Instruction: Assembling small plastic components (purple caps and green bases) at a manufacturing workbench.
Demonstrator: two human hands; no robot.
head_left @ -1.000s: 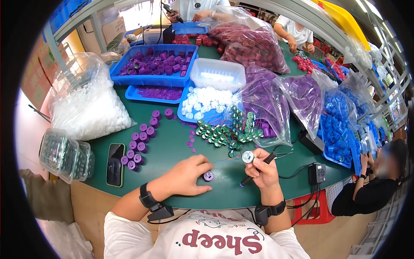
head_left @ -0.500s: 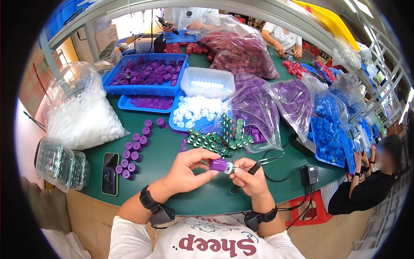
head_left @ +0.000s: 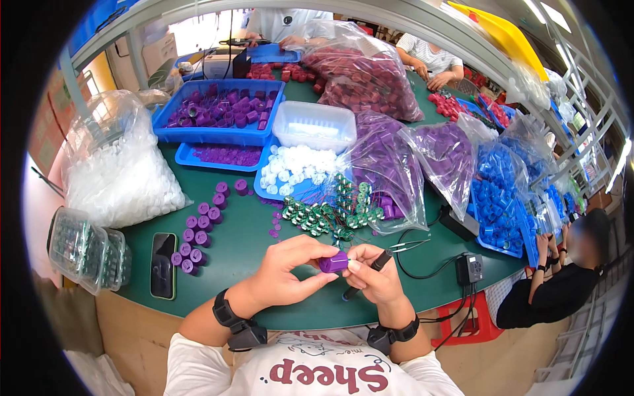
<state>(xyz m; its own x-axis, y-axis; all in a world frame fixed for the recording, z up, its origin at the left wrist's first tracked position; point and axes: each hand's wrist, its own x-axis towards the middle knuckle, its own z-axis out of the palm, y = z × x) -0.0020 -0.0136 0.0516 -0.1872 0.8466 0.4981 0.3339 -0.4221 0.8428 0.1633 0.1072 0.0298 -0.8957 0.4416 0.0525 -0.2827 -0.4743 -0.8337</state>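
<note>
Purple cap (head_left: 334, 263) sits low in the middle of the frame, just above the green tabletop (head_left: 251, 244), pinched between the fingers of the left hand (head_left: 290, 270) and the right hand (head_left: 370, 277), both clenched on it. The right hand also clamps a black pen-like tool (head_left: 366, 274) whose tip points down toward the tabletop edge. With two hands sharing so small a piece, the cap could slip and roll among the green-and-white parts (head_left: 327, 214) just above it, or the tool could twist loose from that crowded grip and snag the black cord (head_left: 422, 267) at centre right.
</note>
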